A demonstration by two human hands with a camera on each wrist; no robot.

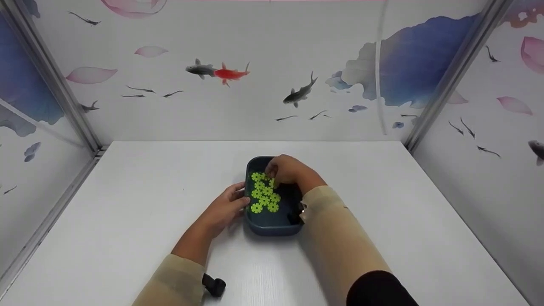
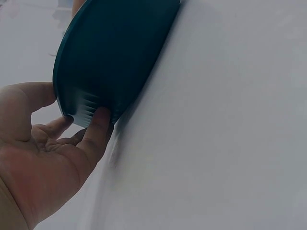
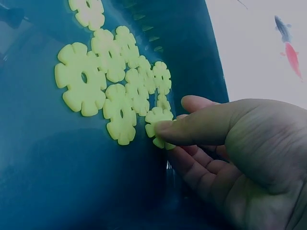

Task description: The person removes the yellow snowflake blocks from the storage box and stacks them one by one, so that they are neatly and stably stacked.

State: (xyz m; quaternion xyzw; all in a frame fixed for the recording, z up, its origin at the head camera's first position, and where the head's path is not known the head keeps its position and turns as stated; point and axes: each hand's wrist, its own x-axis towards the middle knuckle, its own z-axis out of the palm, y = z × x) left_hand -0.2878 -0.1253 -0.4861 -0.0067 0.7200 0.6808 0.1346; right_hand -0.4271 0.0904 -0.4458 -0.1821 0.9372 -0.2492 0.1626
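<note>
Left grip (image 1: 227, 207) holds the box (image 1: 272, 222) by its left wall. Discs (image 1: 264, 199) lie inside, mostly left: probably light, stiff plastic, maybe slippery; best pinched by notched edges. Right grip (image 1: 291, 170) pinches one disc (image 3: 156, 117) in the box; its far edge is hidden. Right sleeve (image 1: 340, 225) covers part of the box's right rim.

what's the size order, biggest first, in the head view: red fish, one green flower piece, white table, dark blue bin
1. White table
2. Dark blue bin
3. Red fish
4. Green flower piece
</note>
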